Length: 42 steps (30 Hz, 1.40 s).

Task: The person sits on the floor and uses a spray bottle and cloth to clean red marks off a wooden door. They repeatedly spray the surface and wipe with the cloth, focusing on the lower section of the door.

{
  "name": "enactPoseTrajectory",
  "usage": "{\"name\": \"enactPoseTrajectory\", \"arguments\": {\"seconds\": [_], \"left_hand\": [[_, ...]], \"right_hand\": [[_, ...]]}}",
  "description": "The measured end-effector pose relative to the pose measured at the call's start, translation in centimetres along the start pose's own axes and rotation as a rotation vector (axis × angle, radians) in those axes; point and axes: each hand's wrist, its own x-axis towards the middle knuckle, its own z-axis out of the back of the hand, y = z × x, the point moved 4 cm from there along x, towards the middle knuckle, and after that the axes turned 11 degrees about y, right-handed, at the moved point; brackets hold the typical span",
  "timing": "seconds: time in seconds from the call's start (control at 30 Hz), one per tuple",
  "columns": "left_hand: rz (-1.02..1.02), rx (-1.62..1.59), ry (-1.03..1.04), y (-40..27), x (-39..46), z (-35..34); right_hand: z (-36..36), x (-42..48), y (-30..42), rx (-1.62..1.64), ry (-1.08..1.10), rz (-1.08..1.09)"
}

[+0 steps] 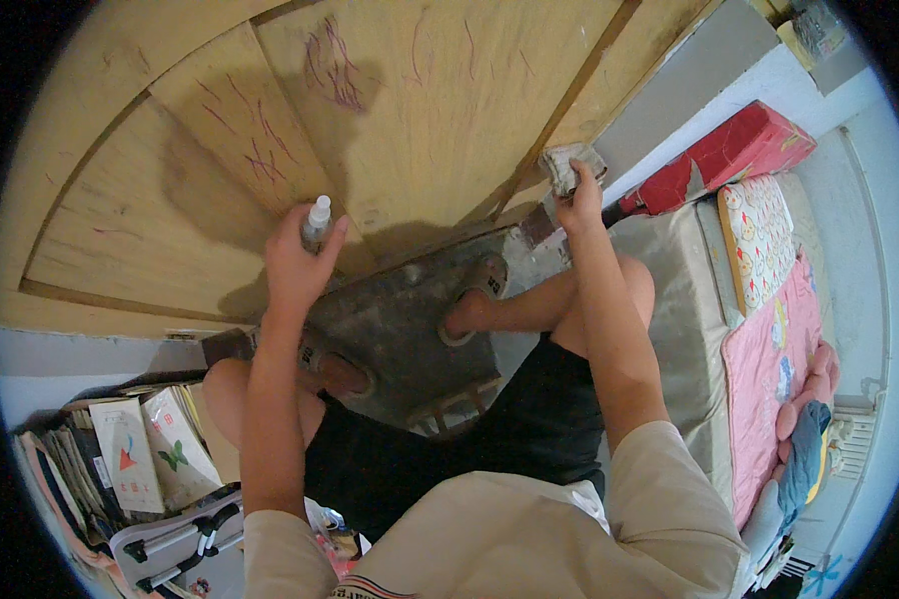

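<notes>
My left hand [294, 258] is wrapped around a small clear spray bottle [317, 226] with a white top, held upright in front of a wooden door [434, 127]. Reddish-purple scribbles [335, 64] mark the door's panels, some of them above and to the left of the bottle. Over by the door's right edge, my right hand [583, 196] grips a folded, greyish-white cloth [567, 166]. Whether the cloth touches the door frame I cannot tell. My fingers hide part of both the bottle and the cloth.
Right of me stands a bed [667, 284] with a pink blanket [768, 359], a patterned pillow [757, 239] and a red box [727, 161]. At lower left are stacked books [127, 449] and a grey folding table [187, 546]. A wooden stool [449, 412] shows between my legs.
</notes>
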Motion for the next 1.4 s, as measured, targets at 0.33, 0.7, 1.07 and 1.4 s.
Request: {"name": "enactPoseTrajectory", "arguments": {"seconds": [0.33,0.7,1.07,1.4], "left_hand": [[-0.024,-0.038,0.022,-0.4,0.4,-0.1],[-0.035,0.016,-0.007,-0.2,0.2,-0.5],[-0.003,0.007,0.021,-0.2,0.0,-0.3],[-0.102,0.030,-0.008,-2.0,0.2,0.1]], "right_hand": [[0.4,-0.3,-1.8,-0.069,-0.066,0.120],[6.3,1.0,-10.5,-0.151,-0.414,-0.007],[13.2,3.7,-19.2,-0.537,-0.640,-0.362],[13.4,0.2,-22.1,-0.605,-0.173,-0.564]]}}
